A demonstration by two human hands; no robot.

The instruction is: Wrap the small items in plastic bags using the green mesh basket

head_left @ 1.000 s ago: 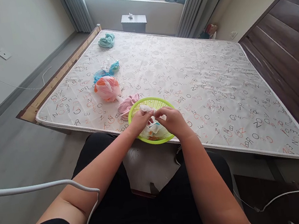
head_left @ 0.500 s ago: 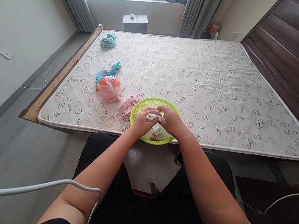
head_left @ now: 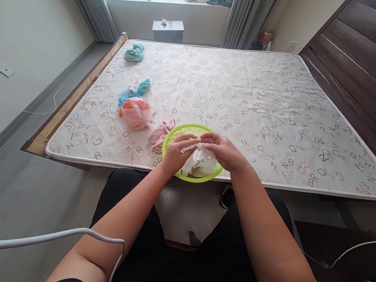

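A white plastic bag (head_left: 204,161) with something greenish and brown showing through it sits in a lime-green mesh basket (head_left: 201,179). The basket rests at the near edge of the mattress. My left hand (head_left: 177,154) pinches the gathered top of the bag from the left. From the right, my right hand (head_left: 223,151) grips the same gathered top, its fingertips close to those of the left. A pink cloth (head_left: 161,133) lies against the basket's far left side. What exactly is inside the bag cannot be made out.
On the letter-printed mattress (head_left: 239,105) lie a pink-orange plastic bag (head_left: 135,113), a blue plastic bag (head_left: 128,95) and a teal cloth (head_left: 134,53). A dark headboard (head_left: 355,54) stands at right. A white cable (head_left: 47,237) crosses near my left arm.
My hands have moved slightly apart, the right one shifting right and turning. More of the white bag's body now shows below them. The bag's top remains in my fingers.
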